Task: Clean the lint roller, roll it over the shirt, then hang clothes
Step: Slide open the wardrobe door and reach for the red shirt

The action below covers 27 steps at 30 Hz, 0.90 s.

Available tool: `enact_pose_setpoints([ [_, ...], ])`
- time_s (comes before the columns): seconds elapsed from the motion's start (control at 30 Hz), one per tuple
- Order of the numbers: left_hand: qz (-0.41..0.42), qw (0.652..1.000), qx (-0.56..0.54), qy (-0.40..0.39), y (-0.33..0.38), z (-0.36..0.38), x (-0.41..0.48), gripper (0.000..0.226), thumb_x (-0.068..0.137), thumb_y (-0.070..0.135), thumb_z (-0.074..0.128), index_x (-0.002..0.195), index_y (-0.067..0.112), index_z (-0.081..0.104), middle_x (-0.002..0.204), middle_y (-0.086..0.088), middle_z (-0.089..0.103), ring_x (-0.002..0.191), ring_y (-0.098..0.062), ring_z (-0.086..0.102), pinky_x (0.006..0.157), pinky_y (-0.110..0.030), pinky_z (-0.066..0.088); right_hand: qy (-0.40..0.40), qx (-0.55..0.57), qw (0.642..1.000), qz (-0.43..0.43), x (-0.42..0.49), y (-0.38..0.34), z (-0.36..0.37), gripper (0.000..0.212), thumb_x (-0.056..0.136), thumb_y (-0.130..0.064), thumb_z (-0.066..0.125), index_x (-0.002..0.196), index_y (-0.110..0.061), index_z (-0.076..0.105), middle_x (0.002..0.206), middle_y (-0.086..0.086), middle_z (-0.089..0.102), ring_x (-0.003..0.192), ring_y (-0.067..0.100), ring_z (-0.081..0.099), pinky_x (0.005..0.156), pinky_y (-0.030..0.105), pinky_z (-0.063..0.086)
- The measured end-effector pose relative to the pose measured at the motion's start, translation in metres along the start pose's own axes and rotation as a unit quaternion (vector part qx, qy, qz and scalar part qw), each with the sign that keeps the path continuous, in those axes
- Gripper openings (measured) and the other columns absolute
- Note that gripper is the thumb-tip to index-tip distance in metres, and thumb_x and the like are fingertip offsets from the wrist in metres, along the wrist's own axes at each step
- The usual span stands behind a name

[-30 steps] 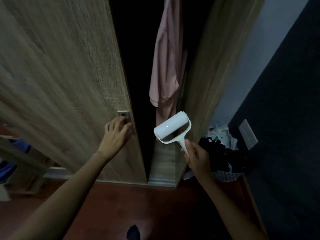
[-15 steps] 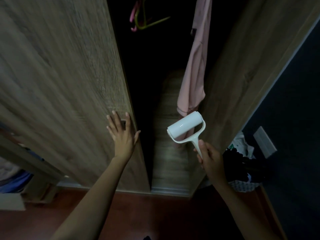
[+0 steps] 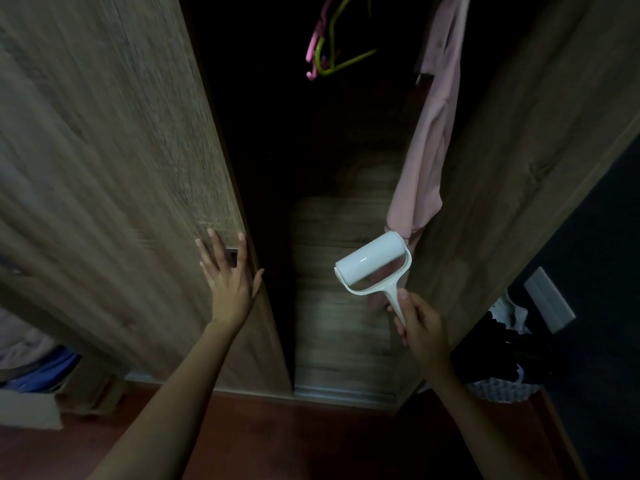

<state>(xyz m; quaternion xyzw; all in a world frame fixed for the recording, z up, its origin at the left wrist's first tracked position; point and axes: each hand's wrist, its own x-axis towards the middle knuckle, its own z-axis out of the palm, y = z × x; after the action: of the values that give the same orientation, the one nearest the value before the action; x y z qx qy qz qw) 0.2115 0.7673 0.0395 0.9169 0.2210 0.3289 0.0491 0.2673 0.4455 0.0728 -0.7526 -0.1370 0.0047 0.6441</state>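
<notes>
Lint roller [image 3: 372,263] being held up at an open wardrobe, just under a hanging pink shirt [image 3: 429,150].

The wardrobe's inside is sinking into darkness, so its rail and back are staying unreadable; the shirt's top and the pink and green hangers [image 3: 329,53] are running off the upper edge, and a metal handle [image 3: 231,256] is hiding partly behind fingers. The roller is showing a smooth, glossy white drum in a white frame with a slim stem, tilting, its upper end reaching the shirt's hem; contact is unclear. The right hand [image 3: 420,323] is gripping the stem with thumb and curled fingers. The left hand [image 3: 230,285] is lying flat, fingers spread, against the left door [image 3: 104,168], arm extended.
</notes>
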Motion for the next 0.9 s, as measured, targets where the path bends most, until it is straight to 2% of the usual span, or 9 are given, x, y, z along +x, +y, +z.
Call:
enact_pose_setpoints([
  [0.17, -0.014, 1.000, -0.002, 0.008, -0.026, -0.009, 0.004, 0.106, 0.083, 0.036, 0.071, 0.152, 0.024, -0.009, 0.152, -0.037, 0.000, 0.139, -0.057, -0.003, 0.105, -0.067, 0.025, -0.024, 0.022, 0.999, -0.014, 0.000, -0.008, 0.018, 0.048, 0.088, -0.041, 0.047, 0.066, 0.001, 0.052, 0.047, 0.001, 0.042, 0.042, 0.006, 0.040, 0.042, 0.018, 0.031],
  [0.27, -0.014, 1.000, 0.004, -0.002, -0.044, -0.015, 0.008, 0.109, 0.082, 0.038, 0.072, 0.152, 0.021, -0.009, 0.151, -0.039, 0.000, 0.138, -0.059, -0.002, 0.111, -0.064, 0.014, -0.038, 0.041, 0.998, -0.026, 0.001, -0.011, 0.031, 0.060, 0.091, -0.051, 0.049, 0.071, 0.005, 0.055, 0.051, 0.011, 0.042, 0.044, 0.008, 0.040, 0.042, 0.018, 0.031],
  [0.33, -0.009, 1.000, 0.011, -0.012, -0.058, -0.019, 0.010, 0.110, 0.080, 0.039, 0.073, 0.152, 0.020, -0.009, 0.150, -0.041, -0.001, 0.138, -0.059, -0.003, 0.113, -0.062, 0.008, -0.040, 0.053, 0.997, -0.030, 0.002, -0.013, 0.041, 0.059, 0.085, -0.054, 0.048, 0.070, 0.003, 0.056, 0.051, 0.016, 0.042, 0.043, 0.007, 0.039, 0.041, 0.018, 0.031],
  [0.4, -0.001, 1.000, 0.013, -0.016, -0.069, -0.023, 0.011, 0.110, 0.080, 0.038, 0.073, 0.152, 0.020, -0.009, 0.150, -0.041, -0.003, 0.138, -0.059, -0.005, 0.114, -0.061, 0.006, -0.047, 0.057, 0.997, -0.031, 0.003, -0.015, 0.050, 0.062, 0.083, -0.054, 0.047, 0.071, 0.006, 0.055, 0.049, 0.012, 0.040, 0.041, 0.005, 0.038, 0.040, 0.017, 0.030],
  [0.53, -0.009, 1.000, 0.011, -0.019, -0.083, -0.028, 0.013, 0.111, 0.080, 0.034, 0.074, 0.152, 0.020, -0.009, 0.151, -0.039, -0.005, 0.139, -0.057, -0.007, 0.114, -0.063, 0.009, -0.057, 0.055, 0.996, -0.029, 0.002, -0.016, 0.065, 0.058, 0.085, -0.052, 0.048, 0.070, 0.003, 0.055, 0.048, 0.003, 0.040, 0.042, 0.006, 0.038, 0.040, 0.018, 0.031],
  [0.67, -0.020, 1.000, 0.005, -0.022, -0.097, -0.031, 0.014, 0.109, 0.080, 0.032, 0.074, 0.152, 0.020, -0.007, 0.152, -0.037, -0.007, 0.139, -0.056, -0.008, 0.111, -0.063, 0.014, -0.054, 0.049, 0.997, -0.030, 0.001, -0.018, 0.077, 0.049, 0.093, -0.042, 0.050, 0.069, 0.000, 0.057, 0.050, 0.009, 0.042, 0.043, 0.008, 0.040, 0.041, 0.019, 0.032],
  [0.77, -0.026, 0.999, 0.008, -0.025, -0.108, -0.034, 0.017, 0.111, 0.080, 0.032, 0.075, 0.152, 0.019, -0.009, 0.152, -0.037, -0.007, 0.139, -0.056, -0.008, 0.111, -0.061, 0.015, -0.068, 0.057, 0.996, -0.032, 0.001, -0.021, 0.083, 0.059, 0.093, -0.046, 0.051, 0.071, 0.009, 0.054, 0.052, 0.015, 0.041, 0.043, 0.010, 0.039, 0.041, 0.018, 0.032],
  [0.9, -0.031, 0.999, 0.017, -0.031, -0.123, -0.036, 0.020, 0.115, 0.080, 0.032, 0.075, 0.151, 0.021, -0.015, 0.151, -0.038, -0.007, 0.139, -0.057, -0.008, 0.112, -0.061, 0.012, -0.074, 0.075, 0.994, -0.022, 0.003, -0.025, 0.093, 0.067, 0.083, -0.053, 0.048, 0.073, 0.012, 0.050, 0.052, 0.013, 0.037, 0.042, 0.006, 0.037, 0.040, 0.017, 0.030],
])
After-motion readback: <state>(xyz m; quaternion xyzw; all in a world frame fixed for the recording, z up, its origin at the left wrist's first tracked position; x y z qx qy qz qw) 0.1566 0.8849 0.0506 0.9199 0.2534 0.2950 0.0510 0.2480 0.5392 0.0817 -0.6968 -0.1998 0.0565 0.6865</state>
